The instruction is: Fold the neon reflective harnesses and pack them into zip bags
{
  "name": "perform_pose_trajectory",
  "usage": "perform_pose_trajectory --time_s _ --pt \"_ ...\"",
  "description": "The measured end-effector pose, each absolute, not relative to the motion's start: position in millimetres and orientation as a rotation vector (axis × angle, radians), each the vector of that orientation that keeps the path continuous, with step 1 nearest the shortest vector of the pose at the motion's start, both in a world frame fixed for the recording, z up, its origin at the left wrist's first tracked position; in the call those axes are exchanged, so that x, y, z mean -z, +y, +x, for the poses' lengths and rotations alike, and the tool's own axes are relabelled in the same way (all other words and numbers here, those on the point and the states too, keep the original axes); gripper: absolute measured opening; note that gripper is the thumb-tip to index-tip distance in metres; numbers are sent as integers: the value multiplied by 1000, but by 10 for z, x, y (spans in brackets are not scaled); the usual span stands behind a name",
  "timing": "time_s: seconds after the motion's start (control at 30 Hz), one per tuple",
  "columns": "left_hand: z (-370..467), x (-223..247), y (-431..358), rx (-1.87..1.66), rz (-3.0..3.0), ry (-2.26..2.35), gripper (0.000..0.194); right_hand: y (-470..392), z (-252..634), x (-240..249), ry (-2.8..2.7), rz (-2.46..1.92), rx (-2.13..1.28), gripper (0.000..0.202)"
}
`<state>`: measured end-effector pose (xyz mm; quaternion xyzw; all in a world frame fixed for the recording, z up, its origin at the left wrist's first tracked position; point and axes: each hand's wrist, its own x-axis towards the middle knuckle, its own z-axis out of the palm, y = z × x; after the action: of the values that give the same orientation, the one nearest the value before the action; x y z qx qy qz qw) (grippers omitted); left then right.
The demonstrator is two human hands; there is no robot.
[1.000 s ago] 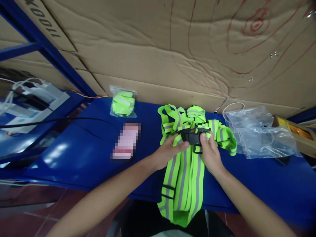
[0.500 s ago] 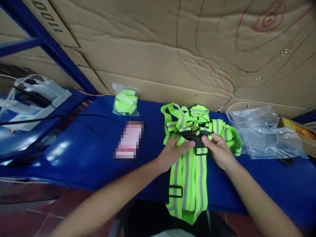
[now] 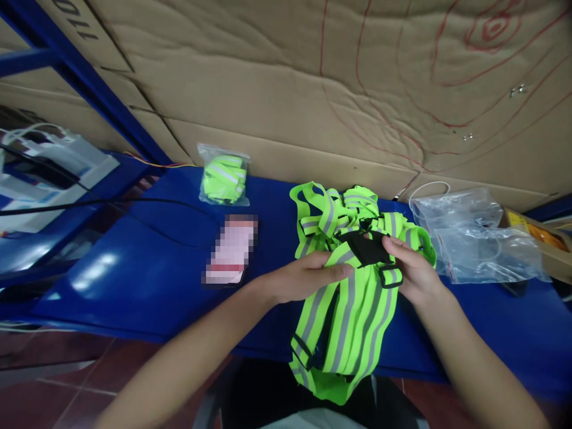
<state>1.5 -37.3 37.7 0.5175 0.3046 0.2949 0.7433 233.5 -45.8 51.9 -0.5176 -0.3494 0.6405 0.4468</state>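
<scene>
A bundle of neon yellow-green reflective straps with a grey stripe lies on the blue table, its long loops hanging over the front edge. My left hand pinches one strap between thumb and fingers. A black fabric patch lies between my hands, and my right hand grips its right side, with the thumb on top. Just below that patch a black slide buckle sits on a strap. Another black slide buckle is on the lower left loop. Fingers under the straps are partly hidden.
At the left stand a clear bag of folded reflective straps and a blurred pink-screened phone. Empty clear plastic bags lie right. White power strips with cables are far left. Cardboard backs the blue table.
My hands have moved apart, the right one shifting right. The black patch now lies flatter and more exposed. The lower loops have spread, and the view has shifted slightly.
</scene>
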Motion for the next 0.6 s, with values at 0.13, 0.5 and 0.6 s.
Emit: perform_pose_trajectory --time_s 0.13,0.5,0.6 --pt "20 -345 -330 -585 1071 702 40 -451 2341 -525 -891 -1281 -1575 47" --pt "144 -288 -412 -483 720 654 52 -491 2349 -338 -1262 -1266 -827 34" --pt "105 -371 -408 -712 1099 868 50 -500 2440 -346 -1345 -1269 -657 28"
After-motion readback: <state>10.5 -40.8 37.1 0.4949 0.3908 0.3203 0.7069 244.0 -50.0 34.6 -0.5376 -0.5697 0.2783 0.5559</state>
